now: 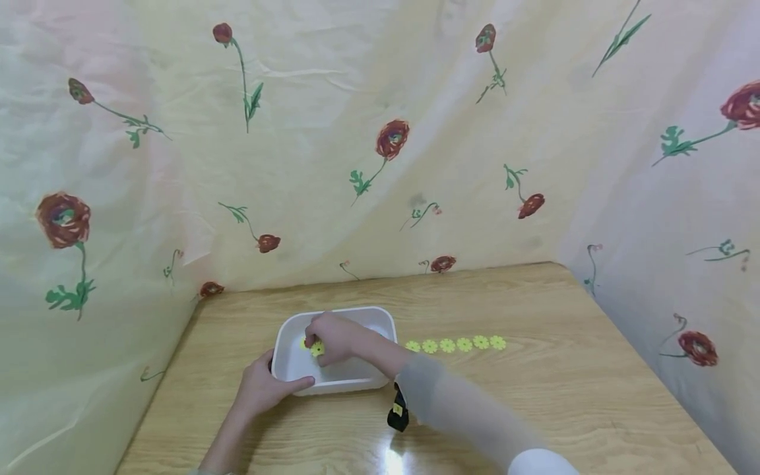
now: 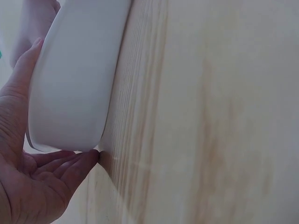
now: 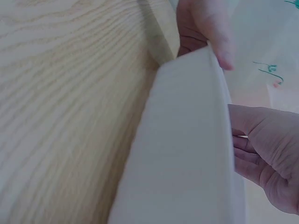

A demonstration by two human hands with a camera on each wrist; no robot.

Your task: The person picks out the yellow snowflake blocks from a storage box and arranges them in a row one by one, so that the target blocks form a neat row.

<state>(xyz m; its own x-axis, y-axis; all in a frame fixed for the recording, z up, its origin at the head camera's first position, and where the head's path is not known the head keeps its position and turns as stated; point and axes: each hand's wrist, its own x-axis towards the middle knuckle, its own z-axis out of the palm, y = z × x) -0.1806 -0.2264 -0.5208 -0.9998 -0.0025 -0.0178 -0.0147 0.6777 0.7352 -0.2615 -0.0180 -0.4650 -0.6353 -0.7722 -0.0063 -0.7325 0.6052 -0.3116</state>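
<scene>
A white plastic tray (image 1: 374, 381) stands on the table. My left hand (image 1: 261, 386) grips its near left corner, thumb over the rim and fingers around the outside wall; the left wrist view shows the fingertips (image 2: 88, 163) low against that wall. My right hand (image 1: 334, 336) reaches down inside the tray, its fingers bent. Between its thumb and fingertips is a yellow flower-shaped piece (image 1: 317, 349), which it pinches. A bit of yellow and red shows beside the fingertips, mostly hidden. In the right wrist view, the tray wall (image 3: 187, 135) covers the right hand's fingertips.
To the right of the tray, several yellow flower pieces (image 1: 464, 344) lie in a straight row on the wooden table (image 1: 570, 396). A flower-printed cloth (image 1: 320, 145) hangs behind and at both sides. A black wrist camera (image 1: 398, 410) hangs below the right forearm, near the tray.
</scene>
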